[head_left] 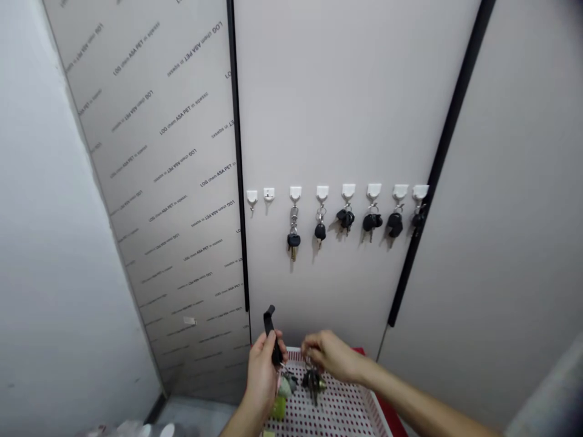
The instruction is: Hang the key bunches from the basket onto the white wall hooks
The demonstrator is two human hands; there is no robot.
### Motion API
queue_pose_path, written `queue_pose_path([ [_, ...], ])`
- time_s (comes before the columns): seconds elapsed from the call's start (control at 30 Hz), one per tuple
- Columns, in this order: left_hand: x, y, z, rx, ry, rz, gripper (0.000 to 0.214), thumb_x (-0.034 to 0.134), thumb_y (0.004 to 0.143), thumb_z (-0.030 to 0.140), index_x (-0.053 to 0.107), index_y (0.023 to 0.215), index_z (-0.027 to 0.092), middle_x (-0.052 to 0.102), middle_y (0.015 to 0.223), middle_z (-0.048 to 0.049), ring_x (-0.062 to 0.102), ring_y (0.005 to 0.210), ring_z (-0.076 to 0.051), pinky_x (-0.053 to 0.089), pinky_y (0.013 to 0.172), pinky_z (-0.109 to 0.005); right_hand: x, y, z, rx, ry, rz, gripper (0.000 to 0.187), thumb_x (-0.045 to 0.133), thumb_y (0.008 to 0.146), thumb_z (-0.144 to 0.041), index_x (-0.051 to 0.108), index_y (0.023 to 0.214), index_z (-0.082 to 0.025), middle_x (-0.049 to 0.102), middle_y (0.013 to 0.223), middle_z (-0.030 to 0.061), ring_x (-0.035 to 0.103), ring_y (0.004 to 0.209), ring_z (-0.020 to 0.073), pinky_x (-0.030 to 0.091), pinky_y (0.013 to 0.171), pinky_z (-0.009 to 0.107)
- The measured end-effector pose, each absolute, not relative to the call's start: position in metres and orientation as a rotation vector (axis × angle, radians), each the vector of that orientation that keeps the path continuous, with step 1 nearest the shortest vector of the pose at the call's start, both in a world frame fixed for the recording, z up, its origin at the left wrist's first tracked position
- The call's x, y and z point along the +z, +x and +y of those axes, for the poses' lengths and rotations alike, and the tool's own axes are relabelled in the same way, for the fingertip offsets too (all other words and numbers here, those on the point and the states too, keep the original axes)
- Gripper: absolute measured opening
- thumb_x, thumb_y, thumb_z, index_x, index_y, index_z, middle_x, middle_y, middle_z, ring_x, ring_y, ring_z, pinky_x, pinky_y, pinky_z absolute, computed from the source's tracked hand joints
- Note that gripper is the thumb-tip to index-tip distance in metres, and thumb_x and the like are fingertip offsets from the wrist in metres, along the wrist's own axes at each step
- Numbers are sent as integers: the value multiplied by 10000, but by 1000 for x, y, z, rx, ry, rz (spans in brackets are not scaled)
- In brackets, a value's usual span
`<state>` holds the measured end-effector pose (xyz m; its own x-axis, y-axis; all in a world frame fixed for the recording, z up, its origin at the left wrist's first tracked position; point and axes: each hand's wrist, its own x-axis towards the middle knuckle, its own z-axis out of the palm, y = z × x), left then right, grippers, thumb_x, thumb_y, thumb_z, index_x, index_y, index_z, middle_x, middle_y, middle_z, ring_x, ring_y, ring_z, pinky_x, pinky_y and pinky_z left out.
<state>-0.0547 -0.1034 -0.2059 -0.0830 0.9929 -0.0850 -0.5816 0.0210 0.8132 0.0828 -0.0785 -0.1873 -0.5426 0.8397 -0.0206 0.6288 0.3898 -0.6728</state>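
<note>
Near the far edge of the white perforated plastic basket (339, 408), the left hand (264, 367) grips a narrow black strap (276, 353), free end upward; the right hand (330, 357) pinches a dark metal key bunch (313, 385), blades pointing down.

Left wall (50, 243): white, filling frame's left edge
Printed panel (157, 142): slanting lettering (218, 175) (small, repeated), left of centre
Black strips (238, 152): flanking the pale middle panel (355, 97)
Floor (195, 419): grey, lower left

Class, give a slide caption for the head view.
Left hand holding a black strap, right hand a bunch of keys, over a white basket, below hanging keys.
</note>
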Motion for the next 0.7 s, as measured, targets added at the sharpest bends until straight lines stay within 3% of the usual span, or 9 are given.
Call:
queue_pose_path([
  [0.17,-216,-64,-98,1218,1168,1124,193,442,614,291,483,708,128,481,501,17,450,476,-90,342,477,-191,-205,85,-79,880,-1305,-2310,250,306,599,-95,547,655,-126,476,474,-16,425,418,66,337,415,162],
  [0.23,-215,-67,-97,1089,1441,1230,217,440,598,208,499,791,130,554,656,-22,500,631,-122,370,589,-205,-180,89,-70,691,-1259,-2204,215,341,623,-140,552,662,-131,535,573,16,477,532,97,376,516,201],
  [0.33,-210,-71,-96,875,1761,1442,420,415,584,128,432,1004,141,540,921,-62,461,871,-149,327,753,-217,-121,98,-49,315,-1222,-1747,260,381,658,-258,520,846,-144,536,859,76,487,744,139,376,664,261],
  [0.43,-202,-70,-91,580,1923,1709,543,407,580,105,324,1116,123,545,906,-95,474,859,-176,331,743,-259,-66,102,-26,48,-1156,-1503,378,427,636,-317,450,973,-147,505,930,88,467,813,150,366,700,277],
  [0.5,-190,-68,-83,505,2016,1745,537,425,572,115,345,1103,127,548,889,-100,486,827,-189,340,722,-278,-47,101,-13,-15,-1191,-1489,393,452,613,-337,459,956,-146,534,856,78,483,761,152,370,680,280],
  [0.7,-101,-52,-34,1201,1944,1556,429,439,629,256,388,1031,118,509,944,-90,490,776,-129,362,698,-227,-30,95,3,-48,-1280,-1477,224,384,639,-314,531,704,-157,542,597,22,483,568,134,370,561,255],
])
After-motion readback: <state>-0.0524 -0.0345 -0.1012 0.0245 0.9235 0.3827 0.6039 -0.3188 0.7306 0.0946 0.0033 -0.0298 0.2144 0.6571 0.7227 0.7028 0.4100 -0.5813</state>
